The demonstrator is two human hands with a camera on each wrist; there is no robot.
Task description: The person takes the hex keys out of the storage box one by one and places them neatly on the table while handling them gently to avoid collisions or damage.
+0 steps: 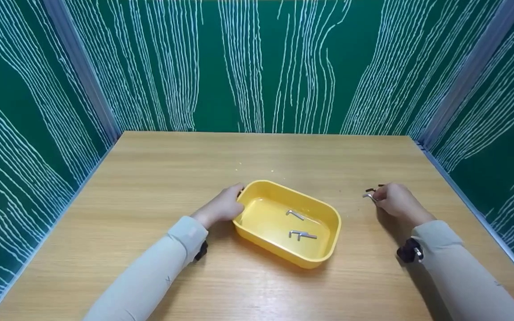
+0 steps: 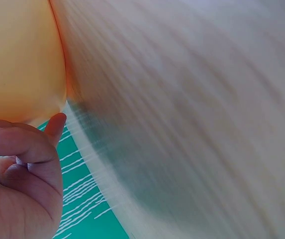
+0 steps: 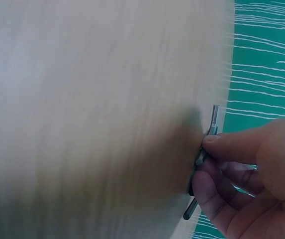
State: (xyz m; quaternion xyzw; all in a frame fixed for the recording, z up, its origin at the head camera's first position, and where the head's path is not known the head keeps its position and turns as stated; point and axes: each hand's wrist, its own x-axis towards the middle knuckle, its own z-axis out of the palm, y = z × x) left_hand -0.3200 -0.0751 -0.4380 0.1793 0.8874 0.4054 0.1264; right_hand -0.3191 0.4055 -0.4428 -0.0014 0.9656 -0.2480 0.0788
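My left hand (image 1: 225, 204) grips the left end of a yellow plastic bin (image 1: 279, 256), thumb over the rim. The left wrist view shows curled fingers against the outer wall of the bin (image 2: 23, 59). Inside the bin lie several silver hex keys (image 1: 296, 215), some overlapping near its front wall. To the right, my right hand (image 1: 397, 203) pinches a silver hex key (image 1: 367, 195) between thumb and fingers, low over the table. Right beside those fingertips is a black hex key (image 1: 370, 190), with another dark piece just behind, partly hidden by the hand.
The bin and hands are on a wooden table (image 1: 159, 178). Small yellow specks (image 1: 240, 163) dot it behind the bin. Green panels with wavy white lines (image 1: 275, 67) stand along the back and both sides. Both wrists wear black camera mounts.
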